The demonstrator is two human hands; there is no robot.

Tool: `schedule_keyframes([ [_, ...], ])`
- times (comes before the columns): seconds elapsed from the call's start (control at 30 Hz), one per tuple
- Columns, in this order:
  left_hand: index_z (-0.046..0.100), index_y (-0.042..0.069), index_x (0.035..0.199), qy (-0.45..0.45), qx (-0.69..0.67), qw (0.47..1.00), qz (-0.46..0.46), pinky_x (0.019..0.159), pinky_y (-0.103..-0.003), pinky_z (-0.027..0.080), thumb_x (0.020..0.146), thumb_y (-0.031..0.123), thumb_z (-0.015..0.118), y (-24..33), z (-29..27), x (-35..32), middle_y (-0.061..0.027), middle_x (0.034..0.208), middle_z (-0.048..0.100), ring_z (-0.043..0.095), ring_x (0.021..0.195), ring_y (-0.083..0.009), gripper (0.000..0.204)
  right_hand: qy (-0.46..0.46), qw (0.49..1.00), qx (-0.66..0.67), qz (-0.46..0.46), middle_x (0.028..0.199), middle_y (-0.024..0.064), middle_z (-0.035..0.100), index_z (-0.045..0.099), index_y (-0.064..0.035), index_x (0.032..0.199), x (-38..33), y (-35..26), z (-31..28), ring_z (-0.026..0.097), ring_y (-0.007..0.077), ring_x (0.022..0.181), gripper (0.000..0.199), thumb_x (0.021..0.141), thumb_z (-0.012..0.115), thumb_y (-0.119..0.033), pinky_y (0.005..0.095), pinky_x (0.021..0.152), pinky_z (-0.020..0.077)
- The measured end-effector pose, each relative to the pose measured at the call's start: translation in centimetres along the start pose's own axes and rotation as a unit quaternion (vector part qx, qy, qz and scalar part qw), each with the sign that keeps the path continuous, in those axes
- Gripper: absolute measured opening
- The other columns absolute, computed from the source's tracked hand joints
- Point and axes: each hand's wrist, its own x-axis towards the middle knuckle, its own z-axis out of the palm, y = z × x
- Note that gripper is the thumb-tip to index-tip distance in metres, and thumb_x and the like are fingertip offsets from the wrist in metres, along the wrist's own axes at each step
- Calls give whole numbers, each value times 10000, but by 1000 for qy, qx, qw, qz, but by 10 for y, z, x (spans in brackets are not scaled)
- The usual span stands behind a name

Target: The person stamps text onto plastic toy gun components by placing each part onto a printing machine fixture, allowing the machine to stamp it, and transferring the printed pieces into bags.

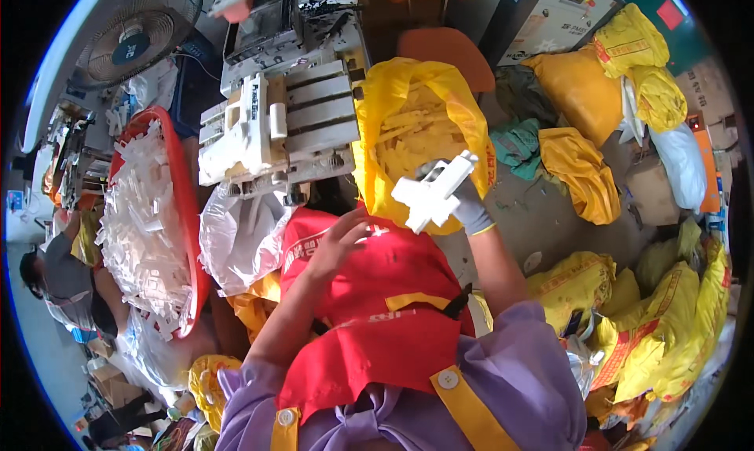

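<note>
My right hand (471,209), in a grey glove, is closed on a white moulded plastic part (428,197) with a bar-shaped arm. It holds the part over the near edge of an open yellow bag (463,109) full of pale plastic strips (412,133). My bare left hand (343,243) hovers in front of my red apron (377,270), fingers apart and nothing in them. Ahead of it, a similar larger white piece (246,129) sits on the slotted metal table (322,113) of a machine.
A red tub (186,223) heaped with white plastic pieces (141,223) stands at left, beside a clear plastic bag (239,231). Far left, another person (71,286) sits. Yellow sacks (667,325) line the right side. A fan (129,47) and a grey cabinet (550,19) stand at the back.
</note>
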Motion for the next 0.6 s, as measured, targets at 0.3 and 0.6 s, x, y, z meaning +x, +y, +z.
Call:
schedule_keyframes([
  [0.3, 574, 95, 1038, -77, -307, 948, 33, 625, -239, 536, 863, 114, 606, 12, 15, 9, -25, 887, 661, 637, 749, -135, 179, 178, 946, -230, 140, 990, 71, 595, 603, -4, 985, -35, -62, 56, 562, 161, 899, 228, 824, 616, -164, 295, 745, 465],
  [0.6, 579, 59, 1048, 42, -118, 976, 179, 739, -296, 532, 854, 122, 628, 53, 8, -50, -68, 930, 652, 639, 805, -186, 210, 25, 801, -565, -195, 1110, 147, 537, 566, -105, 1182, -50, -99, 117, 557, 301, 945, 490, 707, 686, -105, 378, 818, 461],
])
